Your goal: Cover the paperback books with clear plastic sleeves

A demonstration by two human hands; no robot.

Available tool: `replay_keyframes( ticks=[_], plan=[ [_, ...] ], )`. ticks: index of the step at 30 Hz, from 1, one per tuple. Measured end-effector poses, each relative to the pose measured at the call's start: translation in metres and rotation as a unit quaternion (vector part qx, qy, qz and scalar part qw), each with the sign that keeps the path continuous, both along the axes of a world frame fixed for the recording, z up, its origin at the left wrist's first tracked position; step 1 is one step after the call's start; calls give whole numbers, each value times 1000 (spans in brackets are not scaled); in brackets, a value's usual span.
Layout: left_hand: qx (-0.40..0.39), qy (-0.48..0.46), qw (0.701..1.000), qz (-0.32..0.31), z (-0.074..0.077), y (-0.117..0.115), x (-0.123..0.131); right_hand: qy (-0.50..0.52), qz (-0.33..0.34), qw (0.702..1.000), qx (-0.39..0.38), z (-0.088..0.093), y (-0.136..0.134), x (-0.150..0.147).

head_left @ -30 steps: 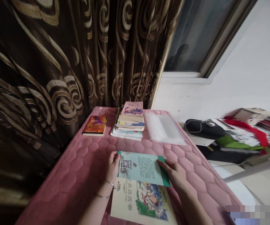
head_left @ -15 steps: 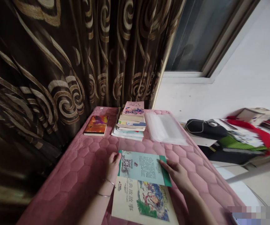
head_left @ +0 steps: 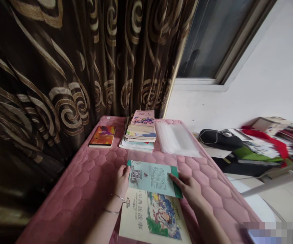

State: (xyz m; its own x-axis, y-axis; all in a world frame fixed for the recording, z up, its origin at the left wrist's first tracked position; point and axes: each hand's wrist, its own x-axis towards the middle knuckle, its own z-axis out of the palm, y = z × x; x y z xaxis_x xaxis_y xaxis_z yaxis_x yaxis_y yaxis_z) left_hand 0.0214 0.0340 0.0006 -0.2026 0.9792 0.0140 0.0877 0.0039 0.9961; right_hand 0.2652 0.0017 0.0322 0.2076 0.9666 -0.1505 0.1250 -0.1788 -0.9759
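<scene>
A teal cover panel [head_left: 151,178] with a QR code, small print and a green strip lies between my hands. Adjoining its near side is a cream picture cover [head_left: 153,217] with large Chinese characters; I cannot tell whether both belong to one book. My left hand [head_left: 122,174], a thin bracelet on its wrist, pinches the teal panel's left edge. On the opposite edge my right hand [head_left: 187,186] grips the green strip, thumb on top and other fingers mostly hidden. A faint transparent sheet [head_left: 152,156] shows just beyond the panel's far edge.
A pink quilted surface [head_left: 85,193] lies underneath. Toward the back are an orange book [head_left: 102,136], a stack of books [head_left: 140,132] and a pile of clear plastic sheets [head_left: 178,139]. A patterned curtain [head_left: 70,67] hangs behind; bags and papers [head_left: 258,145] sit at right.
The whole view has shifted slightly, so everything appears a little further left. Both hands keep the same hold on the teal cover panel.
</scene>
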Motion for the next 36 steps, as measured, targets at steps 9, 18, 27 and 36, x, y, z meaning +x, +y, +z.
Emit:
replay_keyframes(
  ticks=[9, 18, 27, 36],
  plan=[
    [4, -16, 1000, 10, -2, -1, -2, -15, 26, 999, 21, -2, -3, 1],
    [27, 22, 999, 19, -5, 0, 1, 13, 59, 998, -6, -12, 0, 9],
    [21, -2, 1000, 11, -2, -1, 0, 66, 109, 992, -9, -12, -1, 16],
    [12, 13, 1000, 12, 0, -2, -2, -7, 59, 998, -9, -17, 2, 13]
  ],
)
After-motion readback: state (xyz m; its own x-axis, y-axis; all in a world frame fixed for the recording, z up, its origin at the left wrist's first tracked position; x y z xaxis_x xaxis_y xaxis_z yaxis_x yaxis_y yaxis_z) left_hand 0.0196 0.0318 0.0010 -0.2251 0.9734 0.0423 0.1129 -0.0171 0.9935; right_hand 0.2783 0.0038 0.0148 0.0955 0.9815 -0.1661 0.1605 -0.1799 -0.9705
